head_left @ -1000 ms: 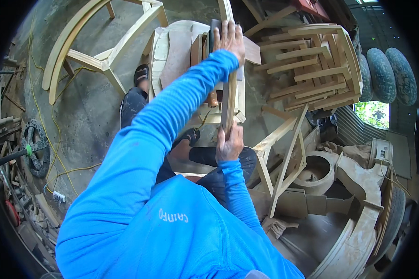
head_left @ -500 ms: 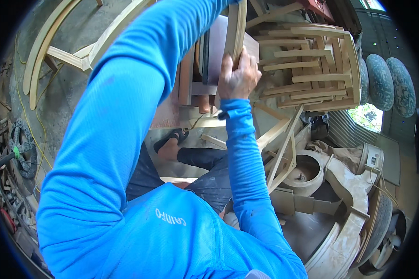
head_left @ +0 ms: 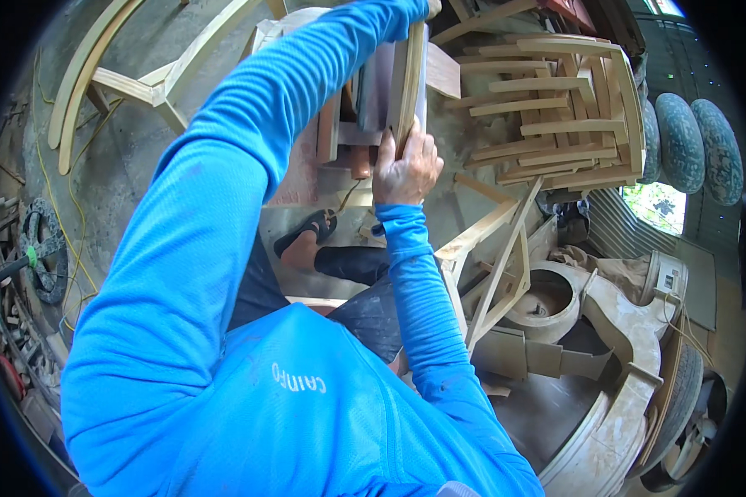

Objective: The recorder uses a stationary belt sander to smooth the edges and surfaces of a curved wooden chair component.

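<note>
A long, pale wooden bar [head_left: 408, 83] lies lengthwise away from me. My right hand [head_left: 409, 168] is closed on its near end, thumb on the left side and fingers on the right. At the bar's far end, only a sliver of my left hand [head_left: 433, 8] shows at the top edge; its fingers are hidden. Along the bar's left side runs a grey upright belt or panel [head_left: 379, 79] of what looks like a sanding machine. I cannot tell whether bar and belt touch. A reddish-brown cylinder [head_left: 360, 161] sits below the machine's near end, left of my right hand.
Curved wooden frames [head_left: 555, 108] are stacked at the far right. Another wooden frame [head_left: 162, 83] stands at the far left. A wooden brace frame [head_left: 501, 273] is close to my right forearm. A pale, curved machine housing [head_left: 622, 331] fills the right. Yellow cable [head_left: 79, 248] crosses the floor at left.
My right hand has come nearer to me and slightly left, with the wooden bar in it. A bit of my left hand has come into view at the top.
</note>
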Demonstrator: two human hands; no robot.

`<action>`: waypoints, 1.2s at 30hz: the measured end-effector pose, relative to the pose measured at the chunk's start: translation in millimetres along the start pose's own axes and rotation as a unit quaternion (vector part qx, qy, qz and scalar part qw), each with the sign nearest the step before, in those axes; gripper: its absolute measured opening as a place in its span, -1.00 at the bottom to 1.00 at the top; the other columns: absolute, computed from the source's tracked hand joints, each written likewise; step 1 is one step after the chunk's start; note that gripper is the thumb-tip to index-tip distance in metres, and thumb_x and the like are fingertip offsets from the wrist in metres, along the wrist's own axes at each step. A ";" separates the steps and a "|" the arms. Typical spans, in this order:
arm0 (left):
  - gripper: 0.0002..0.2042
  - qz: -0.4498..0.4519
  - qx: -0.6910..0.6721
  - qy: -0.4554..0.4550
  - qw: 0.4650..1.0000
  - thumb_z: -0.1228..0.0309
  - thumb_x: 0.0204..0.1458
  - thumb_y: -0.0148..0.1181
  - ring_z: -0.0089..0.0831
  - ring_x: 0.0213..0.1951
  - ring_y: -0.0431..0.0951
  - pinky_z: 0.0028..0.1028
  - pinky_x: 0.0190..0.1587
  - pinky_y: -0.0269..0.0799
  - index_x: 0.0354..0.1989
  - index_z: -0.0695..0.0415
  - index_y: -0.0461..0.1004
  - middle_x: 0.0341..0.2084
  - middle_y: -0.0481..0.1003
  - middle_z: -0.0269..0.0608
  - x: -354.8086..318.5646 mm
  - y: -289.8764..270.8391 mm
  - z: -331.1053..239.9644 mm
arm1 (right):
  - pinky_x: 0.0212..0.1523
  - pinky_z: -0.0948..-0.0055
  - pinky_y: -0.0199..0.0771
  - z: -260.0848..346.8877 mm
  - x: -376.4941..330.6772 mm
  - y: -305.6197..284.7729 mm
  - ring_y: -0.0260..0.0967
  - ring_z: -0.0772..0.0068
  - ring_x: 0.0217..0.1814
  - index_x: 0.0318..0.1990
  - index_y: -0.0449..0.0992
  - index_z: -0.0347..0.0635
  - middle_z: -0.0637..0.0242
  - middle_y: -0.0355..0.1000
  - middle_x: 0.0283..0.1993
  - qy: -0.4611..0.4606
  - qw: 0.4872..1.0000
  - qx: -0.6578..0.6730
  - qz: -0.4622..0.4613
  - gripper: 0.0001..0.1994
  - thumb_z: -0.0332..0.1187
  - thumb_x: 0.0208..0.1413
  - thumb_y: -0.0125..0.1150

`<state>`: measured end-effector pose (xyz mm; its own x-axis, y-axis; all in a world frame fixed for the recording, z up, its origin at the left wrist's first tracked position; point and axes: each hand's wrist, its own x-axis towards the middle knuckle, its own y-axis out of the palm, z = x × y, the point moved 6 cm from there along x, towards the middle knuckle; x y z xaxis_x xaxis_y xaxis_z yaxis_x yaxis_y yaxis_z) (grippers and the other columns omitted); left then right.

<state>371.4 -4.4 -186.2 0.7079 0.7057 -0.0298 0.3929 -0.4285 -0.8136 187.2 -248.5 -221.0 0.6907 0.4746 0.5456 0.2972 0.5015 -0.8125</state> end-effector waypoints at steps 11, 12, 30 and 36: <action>-0.10 -0.049 0.103 0.121 0.986 0.00 0.17 0.05 0.10 0.56 -0.47 0.25 0.46 -0.62 0.55 0.24 -0.21 0.54 -0.17 0.16 -223.6 40.7 29.9 | -0.18 0.14 0.26 -6.4 -212.4 -76.3 0.41 0.02 -0.17 0.25 0.41 -0.26 0.13 0.41 -0.27 0.088 0.990 0.040 0.102 -0.42 -0.17 0.13 0.34; -0.11 -0.062 0.114 0.131 0.983 -0.01 0.19 0.03 0.10 0.56 -0.47 0.25 0.46 -0.63 0.55 0.24 -0.20 0.54 -0.17 0.16 -234.8 40.7 30.7 | -0.20 0.15 0.22 -5.0 -223.1 -83.4 0.39 0.03 -0.20 0.24 0.41 -0.27 0.14 0.40 -0.28 0.094 0.988 0.036 0.115 -0.42 -0.17 0.13 0.34; -0.08 -0.087 -0.137 0.099 0.982 0.30 0.04 0.20 0.04 0.51 -0.12 0.11 0.49 -0.18 0.56 0.03 -0.20 0.41 0.06 0.09 18.2 -62.8 -20.7 | -0.06 0.09 0.25 15.1 23.7 17.1 0.38 0.05 -0.07 0.23 0.45 -0.22 0.12 0.43 -0.15 0.043 0.997 0.049 -0.029 -0.45 -0.07 0.18 0.27; -0.32 -0.108 -0.169 0.116 0.973 0.23 0.26 0.00 -0.11 0.44 0.09 -0.04 0.42 0.06 0.53 -0.06 -0.08 0.38 0.15 -0.03 52.3 -131.8 -66.6 | -0.08 0.12 0.24 30.8 89.2 6.5 0.36 0.10 -0.12 0.20 0.47 -0.23 0.17 0.41 -0.21 0.022 0.992 0.068 -0.106 -0.47 -0.09 0.17 0.26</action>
<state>395.8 51.4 -41.8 0.6846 0.6710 0.2846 0.6904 -0.4719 -0.5483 230.5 -180.6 -171.3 0.6514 0.3177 0.6890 0.3495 0.6803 -0.6442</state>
